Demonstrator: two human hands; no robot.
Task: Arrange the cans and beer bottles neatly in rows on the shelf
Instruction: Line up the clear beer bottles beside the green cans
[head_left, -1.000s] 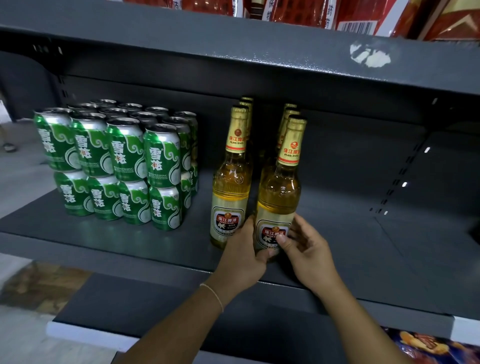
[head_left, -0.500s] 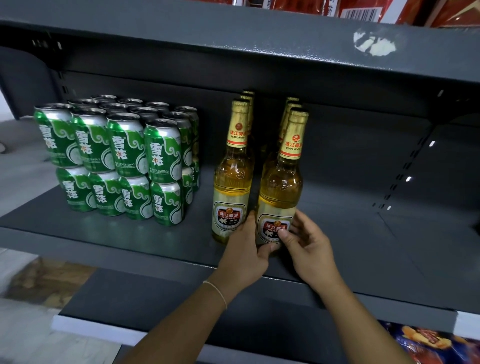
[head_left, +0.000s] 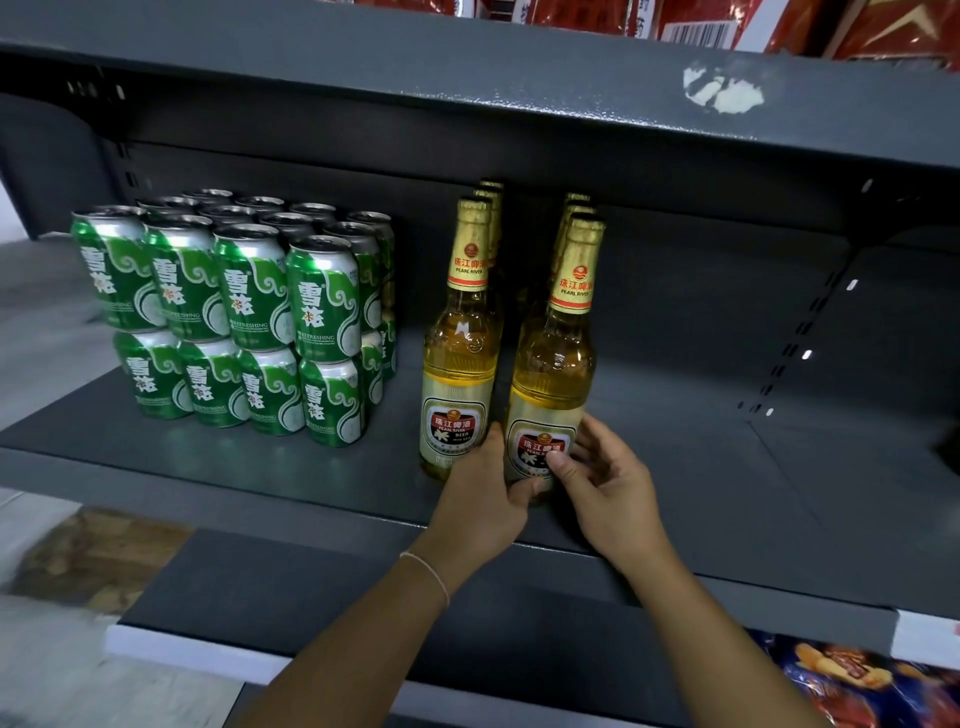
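Open shelf (head_left: 727, 467) is left to the right of the gripped front bottle (head_left: 553, 374). Leftward, passage is blocked by the neighbouring bottle (head_left: 457, 374), then stacked cans (head_left: 249, 317); behind, by more bottles (head_left: 574, 208).

A dark grey metal shelf (head_left: 675, 467) carries everything. Both hands (head_left: 483, 499) grip the front right beer bottle (head_left: 553, 384) near the shelf's front edge; a second bottle (head_left: 460, 364) stands just left of the grip, with more bottles (head_left: 574, 208) lined up behind both. Farther left of the grip, green cans (head_left: 244, 322) sit stacked two high in rows.
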